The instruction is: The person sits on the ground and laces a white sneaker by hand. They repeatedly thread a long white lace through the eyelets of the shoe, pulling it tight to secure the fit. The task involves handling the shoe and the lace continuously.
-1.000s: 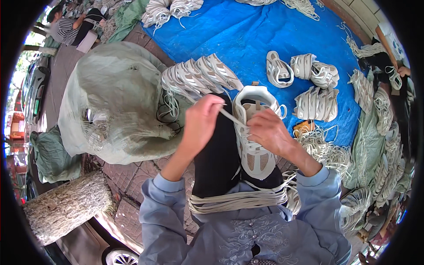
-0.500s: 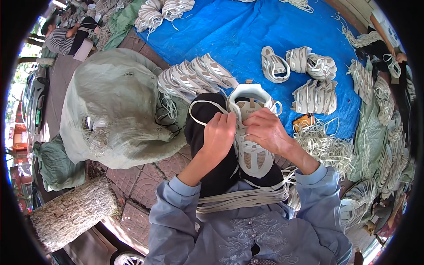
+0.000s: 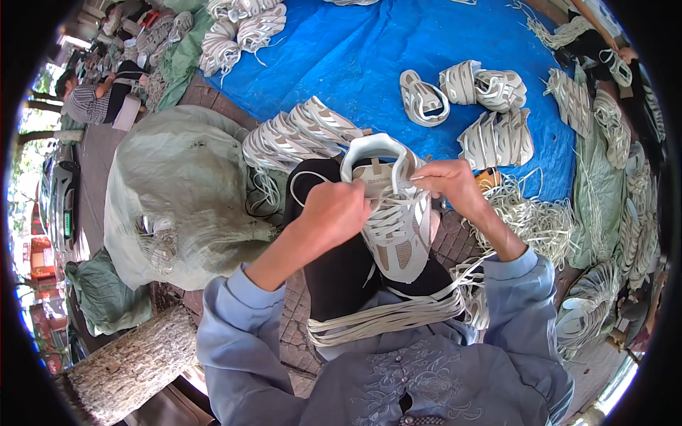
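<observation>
A white and beige sneaker (image 3: 403, 250) rests on my black-trousered lap, toe toward me, with pale flat laces crossing its front. My left hand (image 3: 332, 211) is closed at the left side of the tongue, pinching a shoelace (image 3: 298, 177) that loops out over my left knee. At the opposite side my right hand (image 3: 456, 186) pinches the sneaker's upper eyelet edge between thumb and finger; whether a lace end is also in that pinch is too small to tell. Across my lap lies a bundle of loose laces (image 3: 383, 321).
Left of my knees stands a large pale sack (image 3: 177, 192). Rows of nested sneakers (image 3: 302, 133) lie beyond it, with more sneakers (image 3: 497, 138) on a blue tarp (image 3: 341, 64). A lace heap (image 3: 536, 220) sits at right. A tree trunk (image 3: 135, 362) and a seated person (image 3: 89, 99) are at left.
Both hands have drawn apart, the right one outward to the sneaker's edge. The lace loop on the right is no longer visible. My view has shifted slightly.
</observation>
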Tool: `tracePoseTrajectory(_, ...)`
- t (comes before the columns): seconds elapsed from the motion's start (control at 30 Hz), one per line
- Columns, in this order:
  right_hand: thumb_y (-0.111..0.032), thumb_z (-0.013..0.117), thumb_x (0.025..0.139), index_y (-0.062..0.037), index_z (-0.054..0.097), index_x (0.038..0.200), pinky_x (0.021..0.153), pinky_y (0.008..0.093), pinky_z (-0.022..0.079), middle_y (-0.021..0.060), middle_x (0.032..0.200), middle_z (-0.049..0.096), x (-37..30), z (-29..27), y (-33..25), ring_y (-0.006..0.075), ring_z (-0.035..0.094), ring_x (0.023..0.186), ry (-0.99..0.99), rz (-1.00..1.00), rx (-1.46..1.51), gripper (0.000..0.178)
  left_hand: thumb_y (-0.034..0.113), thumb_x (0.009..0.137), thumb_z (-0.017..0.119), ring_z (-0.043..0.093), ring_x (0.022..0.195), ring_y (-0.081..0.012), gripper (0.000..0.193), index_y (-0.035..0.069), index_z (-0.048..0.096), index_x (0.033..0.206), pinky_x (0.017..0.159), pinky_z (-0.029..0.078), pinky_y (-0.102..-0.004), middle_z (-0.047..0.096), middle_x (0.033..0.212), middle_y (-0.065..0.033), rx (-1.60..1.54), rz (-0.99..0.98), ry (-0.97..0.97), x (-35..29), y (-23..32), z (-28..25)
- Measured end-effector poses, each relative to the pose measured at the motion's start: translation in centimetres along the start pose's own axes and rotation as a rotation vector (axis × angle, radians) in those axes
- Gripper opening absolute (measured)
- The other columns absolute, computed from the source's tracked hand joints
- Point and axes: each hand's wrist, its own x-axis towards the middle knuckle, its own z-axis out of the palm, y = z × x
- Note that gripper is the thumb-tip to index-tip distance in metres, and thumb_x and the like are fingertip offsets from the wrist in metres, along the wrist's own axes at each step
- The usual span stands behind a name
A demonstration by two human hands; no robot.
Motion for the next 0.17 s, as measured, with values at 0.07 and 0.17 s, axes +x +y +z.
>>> tracePoseTrajectory(0.07,-0.011,0.060,0.075,-0.0061,0.065,0.086,0.050,0.0269,0.045,0.0072,0.071,0.061,0.3,0.0,0.4,0.0102,0.054,0.055,-0.003,-0.270,-0.321,0.012,0.012,0.071,0.052,0.057,0.054,-0.0324,0.012,0.000,0.054,0.073,0.050,0.046,-0.0412,0.055,0.056,-0.0178,-0.073,-0.078,-0.043,1.2,-0.3,-0.4)
tracePoseTrajectory(0.17,-0.015,0.061,0.075,-0.0096,0.065,0.091,0.061,0.0259,0.048,0.0098,0.087,0.063,0.7,-0.1,0.5,0.0126,0.061,0.075,-0.087,-0.460,-0.913,0.018,0.012,0.073,0.050,0.058,0.058,-0.0344,0.013,0.002,0.058,0.076,0.056,0.046,-0.0439,0.055,0.057,-0.0194,-0.126,-0.101,-0.134,2.4,-0.7,-0.5)
